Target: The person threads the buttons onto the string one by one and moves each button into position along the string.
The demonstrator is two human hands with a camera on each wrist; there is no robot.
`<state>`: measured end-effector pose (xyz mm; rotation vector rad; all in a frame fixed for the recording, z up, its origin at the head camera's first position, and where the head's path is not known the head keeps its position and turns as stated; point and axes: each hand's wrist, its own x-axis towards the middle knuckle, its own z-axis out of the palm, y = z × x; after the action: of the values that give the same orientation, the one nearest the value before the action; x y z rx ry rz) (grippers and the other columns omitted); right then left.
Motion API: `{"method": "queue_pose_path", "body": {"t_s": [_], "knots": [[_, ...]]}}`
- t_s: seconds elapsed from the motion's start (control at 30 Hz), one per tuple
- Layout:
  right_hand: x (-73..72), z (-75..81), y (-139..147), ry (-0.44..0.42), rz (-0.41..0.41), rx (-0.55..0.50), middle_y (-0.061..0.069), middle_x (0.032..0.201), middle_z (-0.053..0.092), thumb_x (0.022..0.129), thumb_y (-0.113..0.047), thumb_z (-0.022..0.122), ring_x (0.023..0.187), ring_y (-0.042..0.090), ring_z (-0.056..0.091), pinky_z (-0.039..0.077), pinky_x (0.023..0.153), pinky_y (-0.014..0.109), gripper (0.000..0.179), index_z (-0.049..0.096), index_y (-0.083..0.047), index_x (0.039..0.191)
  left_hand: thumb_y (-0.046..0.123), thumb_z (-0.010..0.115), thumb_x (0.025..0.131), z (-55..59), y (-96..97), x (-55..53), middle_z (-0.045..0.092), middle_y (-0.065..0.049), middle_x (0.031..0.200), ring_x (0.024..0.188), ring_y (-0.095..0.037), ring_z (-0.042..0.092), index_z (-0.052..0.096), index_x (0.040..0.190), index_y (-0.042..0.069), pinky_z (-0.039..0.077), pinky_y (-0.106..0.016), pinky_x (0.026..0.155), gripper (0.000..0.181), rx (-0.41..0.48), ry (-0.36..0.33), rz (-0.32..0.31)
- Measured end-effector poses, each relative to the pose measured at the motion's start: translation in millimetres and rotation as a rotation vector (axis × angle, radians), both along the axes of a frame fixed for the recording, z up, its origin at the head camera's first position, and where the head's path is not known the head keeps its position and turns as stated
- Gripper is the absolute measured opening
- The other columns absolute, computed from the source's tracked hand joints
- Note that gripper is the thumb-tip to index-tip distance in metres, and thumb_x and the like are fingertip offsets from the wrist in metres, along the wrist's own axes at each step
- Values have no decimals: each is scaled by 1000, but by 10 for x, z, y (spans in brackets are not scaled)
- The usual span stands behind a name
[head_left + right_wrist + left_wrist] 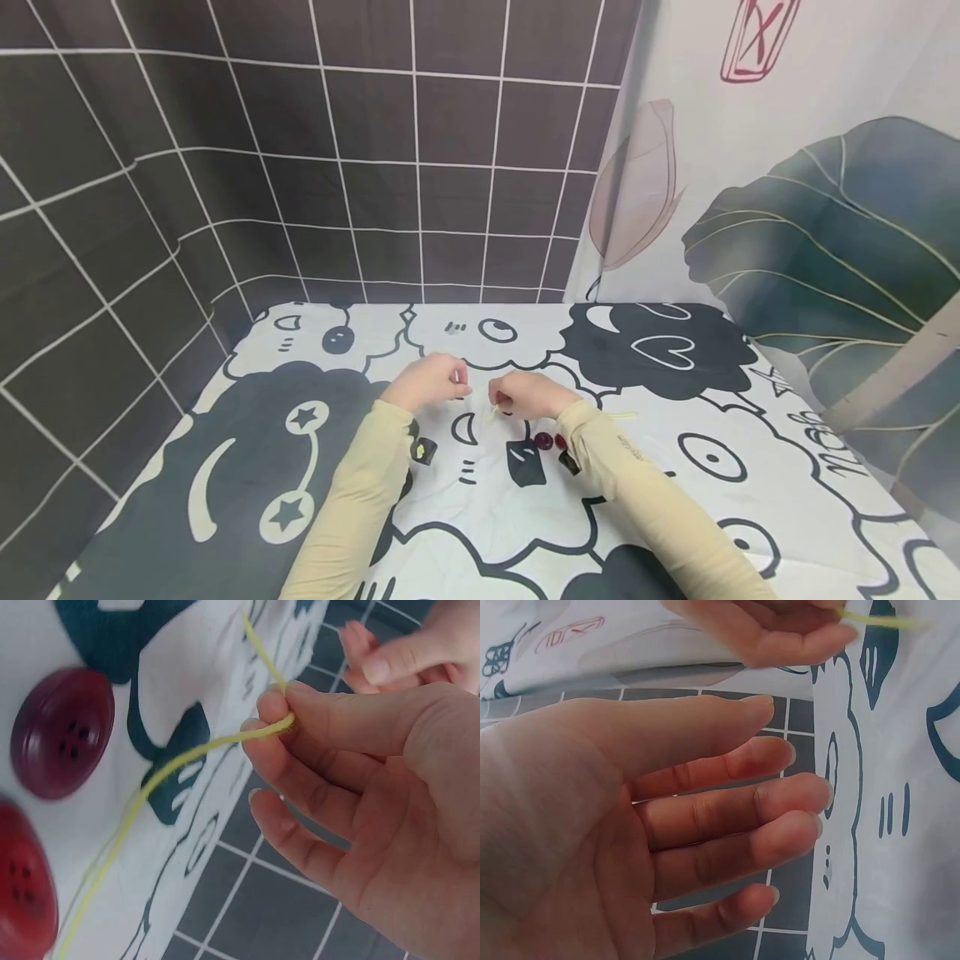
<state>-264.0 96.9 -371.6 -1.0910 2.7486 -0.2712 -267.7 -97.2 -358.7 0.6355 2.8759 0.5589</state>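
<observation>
My right hand point(528, 394) pinches a yellow cord point(191, 756) between thumb and index finger; a short end sticks up past the fingertips and the longer part trails down over the printed cloth. The other fingers of that hand are loosely bent. Just to its left, my left hand point(705, 817) holds nothing, its fingers slightly curved and apart. Near the right wrist lie a dark maroon button point(64, 735) with holes in its middle and a brighter red button point(24, 881). More of the cord shows beyond the right sleeve in the head view.
A small dark square piece point(423, 451) with a yellow mark lies by the left sleeve. Another dark piece point(568, 462) is partly hidden by the right sleeve. The black-and-white cartoon cloth point(510, 517) covers the surface, up to a dark grid-patterned curtain point(375, 192).
</observation>
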Motion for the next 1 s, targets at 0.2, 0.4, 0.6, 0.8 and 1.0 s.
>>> {"method": "queue_pose_path", "body": {"t_s": [0.2,0.4,0.6,0.8,1.0], "knots": [[2,20,175,80,34,-84,-3,74,62,89,-5,63,63,4,46,41,62,18,11,68,-9,80,24,68,87,-23,33,3,66,-1,82,67,-14,54,68,85,14,41,-28,63,10,-2,-1,-5],[-12,40,359,46,-14,-171,-6,64,54,89,-9,64,56,2,42,36,56,17,13,64,-10,76,25,68,86,-86,170,48,69,0,85,71,-12,56,68,83,15,46,-29,66,11,-44,55,-106],[-17,58,472,14,-80,-197,-6,61,50,89,-15,67,56,4,41,35,54,18,11,66,-11,78,25,69,85,-129,341,149,67,3,78,64,-9,53,67,78,15,42,-25,60,12,-69,63,-168],[18,70,571,3,-101,-204,-6,61,49,88,-10,65,56,4,41,35,54,19,9,66,-11,79,30,69,85,-181,535,245,65,6,78,65,-7,52,67,82,17,41,-23,59,13,-111,38,-233],[4,95,632,-29,-95,-195,-6,64,51,88,-9,63,57,4,43,36,55,19,6,66,-10,82,30,71,85,-194,713,299,70,3,86,71,-5,58,65,109,16,43,-22,62,29,-76,-11,-262]]}}
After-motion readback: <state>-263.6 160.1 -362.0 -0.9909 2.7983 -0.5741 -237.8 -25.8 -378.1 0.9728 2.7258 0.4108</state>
